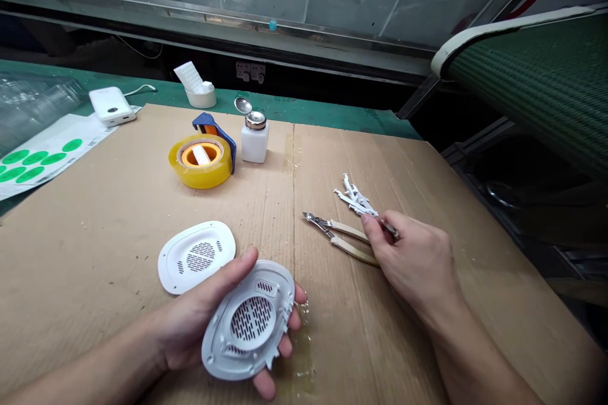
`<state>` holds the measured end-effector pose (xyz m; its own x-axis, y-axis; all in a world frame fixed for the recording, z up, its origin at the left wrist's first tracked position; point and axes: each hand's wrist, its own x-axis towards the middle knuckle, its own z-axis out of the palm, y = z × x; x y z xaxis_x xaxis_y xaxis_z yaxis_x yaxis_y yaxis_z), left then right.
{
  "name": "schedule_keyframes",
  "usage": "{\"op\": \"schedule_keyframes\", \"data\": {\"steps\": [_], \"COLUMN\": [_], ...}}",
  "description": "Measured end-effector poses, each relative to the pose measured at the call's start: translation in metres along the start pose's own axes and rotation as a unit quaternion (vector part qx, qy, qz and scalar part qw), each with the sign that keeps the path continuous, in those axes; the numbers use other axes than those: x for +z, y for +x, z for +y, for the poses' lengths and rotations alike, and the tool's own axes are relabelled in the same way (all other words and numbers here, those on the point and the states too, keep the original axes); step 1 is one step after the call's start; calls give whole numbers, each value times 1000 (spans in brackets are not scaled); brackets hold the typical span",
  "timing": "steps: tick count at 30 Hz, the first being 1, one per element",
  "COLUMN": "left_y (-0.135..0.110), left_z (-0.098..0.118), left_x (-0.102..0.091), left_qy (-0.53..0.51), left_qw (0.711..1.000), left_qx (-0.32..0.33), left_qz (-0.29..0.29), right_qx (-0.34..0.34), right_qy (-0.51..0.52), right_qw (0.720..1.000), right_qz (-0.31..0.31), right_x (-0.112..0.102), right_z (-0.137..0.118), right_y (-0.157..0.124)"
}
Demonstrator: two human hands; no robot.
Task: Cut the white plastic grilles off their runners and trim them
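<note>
My left hand (190,329) holds a light grey oval plastic cover (221,342), inner side up, with a round slotted grille and small clips on its edge. Beside that hand a white oval cover (199,256) with similar slots lies on the cardboard. My right hand (418,259) is closed at the fingertips around a thin dark metal tool (390,228), mostly hidden. White plastic sprue scraps (354,196) lie just beyond its thumb. Nippers (327,228) with cream handles rest under and beside the right hand, jaws pointing left.
A yellow tape roll (202,174) on a blue dispenser and a white pump bottle (255,139) stand on the cardboard sheet (118,228). Behind are a white power bank (110,106), a small white tub (201,98) and green stickers (35,157). A green conveyor belt (541,63) rises at right.
</note>
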<state>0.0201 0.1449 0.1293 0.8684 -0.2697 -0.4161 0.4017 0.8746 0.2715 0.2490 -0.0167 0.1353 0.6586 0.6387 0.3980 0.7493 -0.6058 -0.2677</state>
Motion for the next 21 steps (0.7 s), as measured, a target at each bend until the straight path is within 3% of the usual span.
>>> {"op": "schedule_keyframes", "data": {"steps": [8,14,18,21], "left_y": [0,0,0,-2], "left_z": [0,1,3,3], "left_x": [-2,-2,-5,-6], "left_qy": [-7,-5,-1,21], "left_qw": [1000,1000,997,990], "left_qx": [-6,-7,-80,-135], "left_qz": [2,-5,-22,-37], "right_qx": [17,-20,-81,-186], "right_qy": [33,38,70,138], "right_qw": [999,999,994,966], "right_qz": [18,-1,-35,-112], "right_x": [0,-3,-6,-9], "right_z": [-4,-5,-13,-25], "right_y": [1,-2,-9,-16]}}
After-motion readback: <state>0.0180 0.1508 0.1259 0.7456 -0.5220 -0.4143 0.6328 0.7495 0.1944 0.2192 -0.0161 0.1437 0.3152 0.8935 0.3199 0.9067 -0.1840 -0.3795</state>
